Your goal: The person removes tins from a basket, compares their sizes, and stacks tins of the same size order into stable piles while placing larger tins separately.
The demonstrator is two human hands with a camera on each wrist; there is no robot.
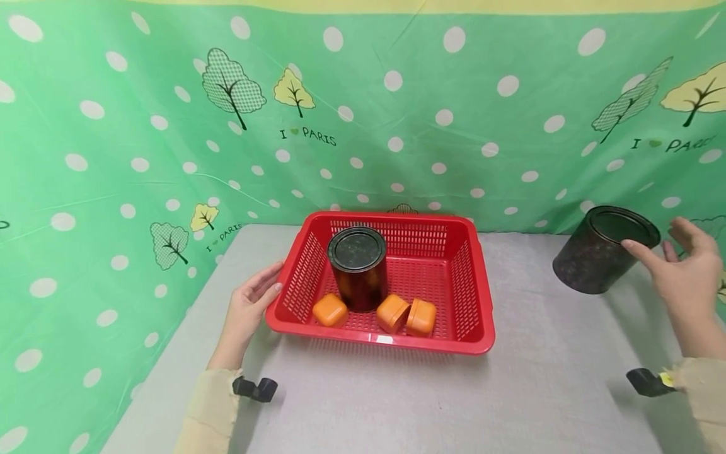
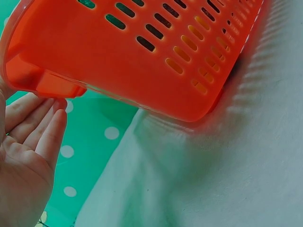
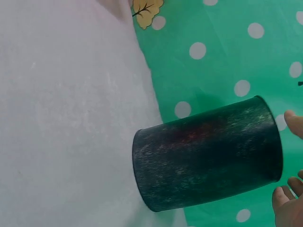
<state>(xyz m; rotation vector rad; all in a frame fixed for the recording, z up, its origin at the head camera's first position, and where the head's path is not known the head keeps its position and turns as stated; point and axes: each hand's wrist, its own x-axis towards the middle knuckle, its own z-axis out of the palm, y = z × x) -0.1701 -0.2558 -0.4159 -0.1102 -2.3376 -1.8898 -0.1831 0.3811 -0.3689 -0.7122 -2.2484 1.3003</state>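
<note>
A dark can (image 1: 602, 252) stands on the table at the right, its lid end up. My right hand (image 1: 686, 271) is at its upper right side, fingers spread and thumb near the rim; in the right wrist view the fingers show apart from the can (image 3: 208, 153). The left hand (image 1: 249, 309) has its fingers at the left rim of a red basket (image 1: 484, 296), fairly straight under the rim (image 2: 57, 85) in the left wrist view. Inside the basket are another dark can (image 1: 360, 277), upright, and orange pieces (image 1: 330, 310), two of them side by side.
A grey-white table (image 1: 431, 403) lies under everything. Behind and to the left hangs a green cloth (image 1: 363, 164) with white dots and printed trees. Black bands with a dark attachment are at both wrists.
</note>
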